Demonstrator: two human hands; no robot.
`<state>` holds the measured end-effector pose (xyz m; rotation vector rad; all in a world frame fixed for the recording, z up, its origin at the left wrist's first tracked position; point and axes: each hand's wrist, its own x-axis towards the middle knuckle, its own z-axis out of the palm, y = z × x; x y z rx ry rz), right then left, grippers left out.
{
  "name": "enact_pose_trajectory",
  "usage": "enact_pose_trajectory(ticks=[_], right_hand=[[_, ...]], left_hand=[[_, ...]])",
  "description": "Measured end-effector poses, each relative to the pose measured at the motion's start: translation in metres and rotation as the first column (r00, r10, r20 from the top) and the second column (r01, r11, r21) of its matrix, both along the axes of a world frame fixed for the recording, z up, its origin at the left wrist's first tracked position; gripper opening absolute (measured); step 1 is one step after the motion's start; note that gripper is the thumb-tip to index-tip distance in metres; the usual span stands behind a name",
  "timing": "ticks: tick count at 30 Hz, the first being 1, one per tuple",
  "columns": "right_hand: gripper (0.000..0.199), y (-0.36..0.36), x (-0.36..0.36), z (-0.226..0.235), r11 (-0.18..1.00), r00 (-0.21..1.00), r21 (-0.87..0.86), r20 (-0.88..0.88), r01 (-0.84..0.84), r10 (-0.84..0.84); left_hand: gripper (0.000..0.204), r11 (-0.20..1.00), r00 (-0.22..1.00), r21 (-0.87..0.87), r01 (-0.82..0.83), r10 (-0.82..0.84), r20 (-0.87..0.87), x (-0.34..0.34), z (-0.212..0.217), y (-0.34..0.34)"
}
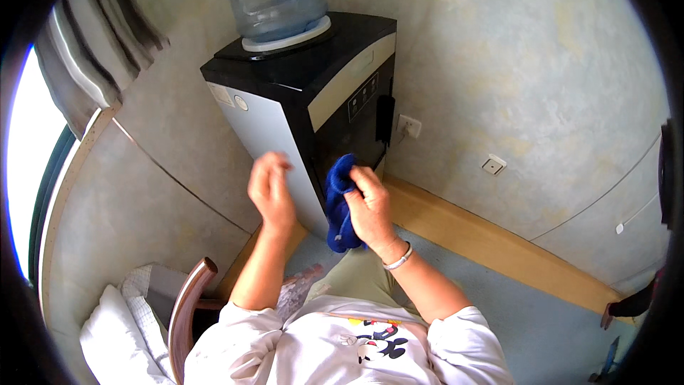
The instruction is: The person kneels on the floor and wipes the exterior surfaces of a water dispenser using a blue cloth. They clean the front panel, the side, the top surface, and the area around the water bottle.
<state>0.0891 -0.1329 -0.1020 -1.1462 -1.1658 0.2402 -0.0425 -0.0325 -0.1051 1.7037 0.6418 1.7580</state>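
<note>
My right hand (369, 207) is closed on a bunched dark blue cloth (340, 203), pinching its upper part between thumb and fingers. The cloth hangs down in folds before the front of the water dispenser (313, 85). To the left, apart from the cloth, my left hand (271, 189) is raised with its fingers curled together. Its fingertips are slightly blurred, and nothing shows in it. A light bracelet (398, 257) circles my right wrist.
A large blue water bottle (274, 0) stands on the dispenser. Wall sockets (409, 126) are to its right. By my left side are a curved wooden armrest (187, 306) and white bedding (121, 331). A striped curtain (100, 36) hangs at the window.
</note>
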Motion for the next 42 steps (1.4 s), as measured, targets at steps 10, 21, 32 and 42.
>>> enact_pose_trajectory(ticks=[10, 21, 32, 42], right_hand=[[0.032, -0.004, -0.004, -0.003, 1.000, 0.976, 0.012, 0.215, -0.027, 0.024], [0.024, -0.020, -0.047, -0.007, 0.877, 0.526, -0.128, 0.756, -0.463, 0.389], [0.017, 0.050, 0.033, 0.104, 0.929, 0.712, 0.368, 0.662, -0.038, -0.233], [0.039, 0.141, 0.031, 0.152, 0.990, 0.668, 0.121, 0.732, 0.070, -0.136]], left_hand=[[0.013, 0.829, 0.773, -0.391, 0.399, -0.534, -0.343, 0.010, -0.085, -0.067], [0.033, 0.903, 0.753, -0.345, 0.255, -0.409, -0.515, -0.010, -0.164, -0.028], [0.033, 0.946, 0.998, -0.320, 0.057, -0.053, 0.019, -0.023, -0.088, 0.003], [0.052, 0.909, 0.873, 0.364, -0.205, 0.338, -0.352, 0.055, -0.070, 0.024]])
